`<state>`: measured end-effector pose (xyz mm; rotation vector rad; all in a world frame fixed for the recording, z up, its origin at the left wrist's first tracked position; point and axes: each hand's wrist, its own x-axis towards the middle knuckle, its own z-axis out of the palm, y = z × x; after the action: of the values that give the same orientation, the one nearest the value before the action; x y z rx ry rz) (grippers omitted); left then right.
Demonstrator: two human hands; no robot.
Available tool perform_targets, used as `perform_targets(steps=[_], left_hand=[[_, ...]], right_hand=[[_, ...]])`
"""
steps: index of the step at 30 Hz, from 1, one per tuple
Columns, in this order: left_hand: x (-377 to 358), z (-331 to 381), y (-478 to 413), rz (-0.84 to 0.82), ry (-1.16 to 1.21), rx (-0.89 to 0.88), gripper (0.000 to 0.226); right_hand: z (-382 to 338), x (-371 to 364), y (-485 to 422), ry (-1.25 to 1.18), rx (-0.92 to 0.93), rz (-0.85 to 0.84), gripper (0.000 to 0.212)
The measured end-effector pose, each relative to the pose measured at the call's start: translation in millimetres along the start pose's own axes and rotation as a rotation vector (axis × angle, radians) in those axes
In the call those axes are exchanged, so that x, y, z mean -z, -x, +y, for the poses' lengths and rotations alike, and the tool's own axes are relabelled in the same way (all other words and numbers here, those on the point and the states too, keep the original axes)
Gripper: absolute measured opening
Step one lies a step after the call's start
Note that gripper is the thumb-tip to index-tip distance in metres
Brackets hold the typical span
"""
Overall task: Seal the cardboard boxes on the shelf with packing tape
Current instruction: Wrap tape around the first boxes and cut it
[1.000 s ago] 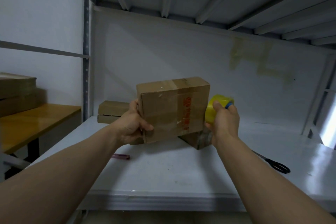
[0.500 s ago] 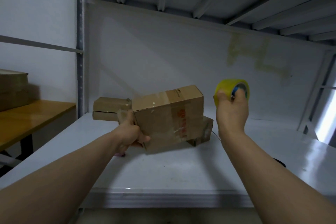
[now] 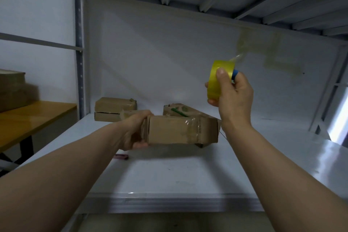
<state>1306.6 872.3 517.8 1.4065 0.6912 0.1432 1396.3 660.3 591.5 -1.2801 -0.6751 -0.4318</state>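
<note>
On my feed, the left hand [image 3: 135, 130] grips the left end of a taped cardboard box [image 3: 180, 132], held level and low over the white shelf [image 3: 169, 175], just in front of another box [image 3: 180, 111]. The right hand [image 3: 233, 96], well above it, curls round a yellow tape roll [image 3: 216, 81], with a loose clear strip [image 3: 237, 56] trailing upward. Two stacked boxes [image 3: 113, 105] sit at the back left.
</note>
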Motion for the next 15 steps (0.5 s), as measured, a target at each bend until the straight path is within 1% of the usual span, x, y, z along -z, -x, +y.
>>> perform_targets(steps=[2,5,8,11,15], left_hand=[[-2,6,1,0.007,-0.041,0.094,0.054],[-2,7,3,0.028,-0.065,0.163,0.064],[2,2,0,0.046,-0.058,0.216,0.069],[5,0,-4,0.06,0.002,0.22,0.073],[7,2,-8,0.08,0.087,0.167,0.066]], right_hand=[[-10,-1,-3,-0.031,-0.008,0.012,0.017],[-23,-1,-8,-0.062,-0.055,-0.004,0.02],[-30,-3,-9,-0.066,-0.168,-0.087,0.023],[-29,-3,-8,-0.104,-0.309,-0.111,0.024],[-12,-3,-3,-0.092,-0.413,-0.121,0.023]])
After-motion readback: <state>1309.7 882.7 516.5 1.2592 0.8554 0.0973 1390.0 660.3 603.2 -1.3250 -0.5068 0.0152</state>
